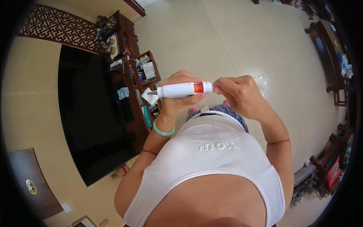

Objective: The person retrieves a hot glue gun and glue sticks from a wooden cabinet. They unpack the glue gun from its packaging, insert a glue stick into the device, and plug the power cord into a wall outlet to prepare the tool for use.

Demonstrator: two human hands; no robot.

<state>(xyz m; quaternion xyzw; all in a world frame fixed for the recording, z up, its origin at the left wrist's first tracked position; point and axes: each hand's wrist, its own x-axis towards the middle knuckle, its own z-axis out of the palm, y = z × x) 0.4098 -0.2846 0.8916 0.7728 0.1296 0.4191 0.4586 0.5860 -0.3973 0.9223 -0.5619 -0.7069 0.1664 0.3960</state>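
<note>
A white glue gun [177,90] lies sideways in front of my chest, its grey metal nozzle pointing left and an orange part showing in a window near its rear end. My left hand [180,78] is closed around it, with fingers behind the body and the thumb below. At the rear end, my right hand [239,92] is closed in a pinch, its fingertips almost touching the gun. Something small and pale shows at those fingertips, too little to make out. A green bangle [163,129] circles my left wrist.
On the left, a dark wooden cabinet [130,81] has a pulled-out drawer [150,70] full of small items, below a large black television screen [89,113]. A light blue cloth [123,93] lies on the cabinet. Dark wooden furniture [328,53] lines the right side of the tiled floor [211,41].
</note>
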